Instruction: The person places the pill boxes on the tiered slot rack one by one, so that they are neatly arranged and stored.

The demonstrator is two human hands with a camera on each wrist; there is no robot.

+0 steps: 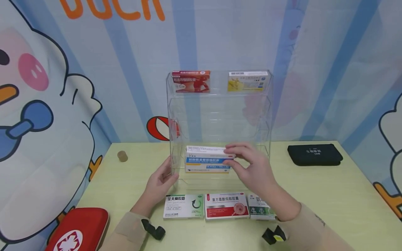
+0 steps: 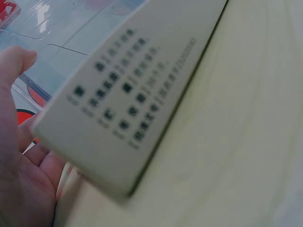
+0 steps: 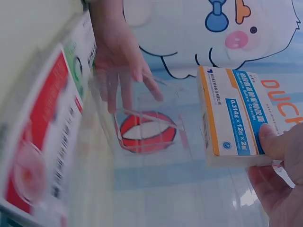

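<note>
A clear tiered acrylic display rack [image 1: 220, 120] stands upright on the table. My right hand [image 1: 255, 170] pinches a white, blue and orange medicine box [image 1: 204, 164] between thumb and fingers at its right end, in front of the lower tiers. The right wrist view shows the thumb pressed on the printed face of this box [image 3: 232, 118]. At the rack's lower left side, my left hand [image 1: 160, 184] grips the edge, thumb toward the front; in the right wrist view the left hand [image 3: 120, 56] has its fingers along the side wall.
Before the rack lie a green-and-white box [image 1: 183, 206], a red-and-white box [image 1: 226, 206] and another green box [image 1: 260, 208], partly behind my right forearm. The top tier holds a red box [image 1: 191, 82] and a yellow box [image 1: 247, 82]. Around stand a red case [image 1: 78, 226], black pouch [image 1: 315, 155] and small cylinder [image 1: 122, 156].
</note>
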